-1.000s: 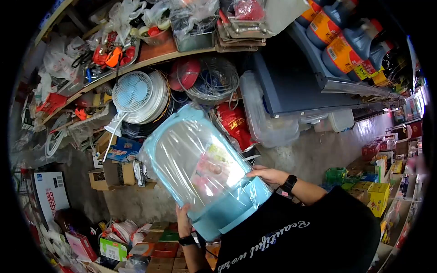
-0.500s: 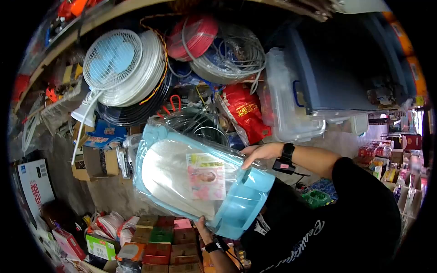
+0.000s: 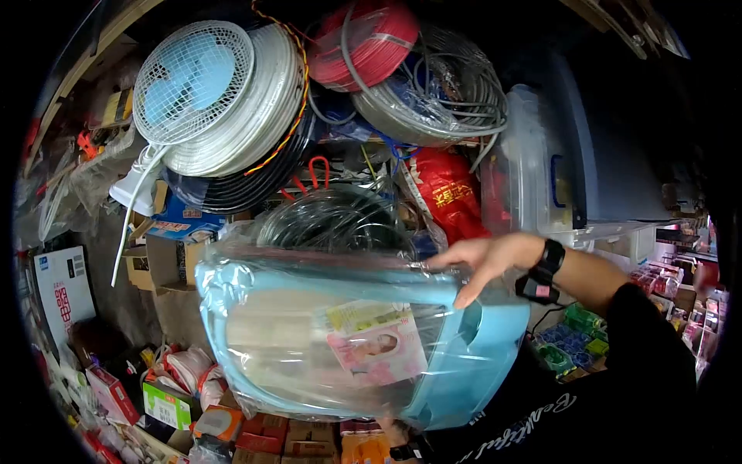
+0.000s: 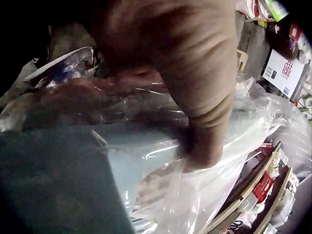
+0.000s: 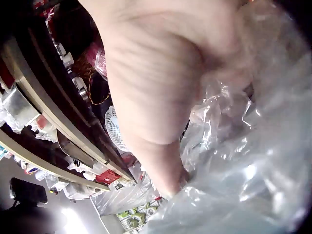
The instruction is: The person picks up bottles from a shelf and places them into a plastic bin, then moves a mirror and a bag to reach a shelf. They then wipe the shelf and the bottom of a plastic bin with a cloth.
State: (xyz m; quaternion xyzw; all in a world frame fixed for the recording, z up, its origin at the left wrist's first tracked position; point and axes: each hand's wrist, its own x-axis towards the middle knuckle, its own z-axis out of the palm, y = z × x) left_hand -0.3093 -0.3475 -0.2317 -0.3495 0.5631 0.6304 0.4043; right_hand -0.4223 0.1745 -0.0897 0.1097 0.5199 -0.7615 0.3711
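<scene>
two hands on one load: your right hand (image 3: 495, 263) grips the upper right edge of the light-blue item (image 3: 301, 359), thumb over its face; your left hand (image 4: 200, 78) holds the opposite edge, thumb bent onto the clear wrap (image 4: 214, 195), fingers hidden. the item is up in front of you, before the dark coil (image 3: 332, 220); whether they touch, cannot tell. risk, as judged: the wrap looks loose and slick, so your grip could slide on film and let one end drop; a fold could also snag the coil if the far edge swings. orientation: long axis left to right in the head view, dipping slightly rightward; rounded end points left, deep blue end right, by your black shirt (image 3: 634, 367). printed card (image 3: 376, 344) faces you.
</scene>
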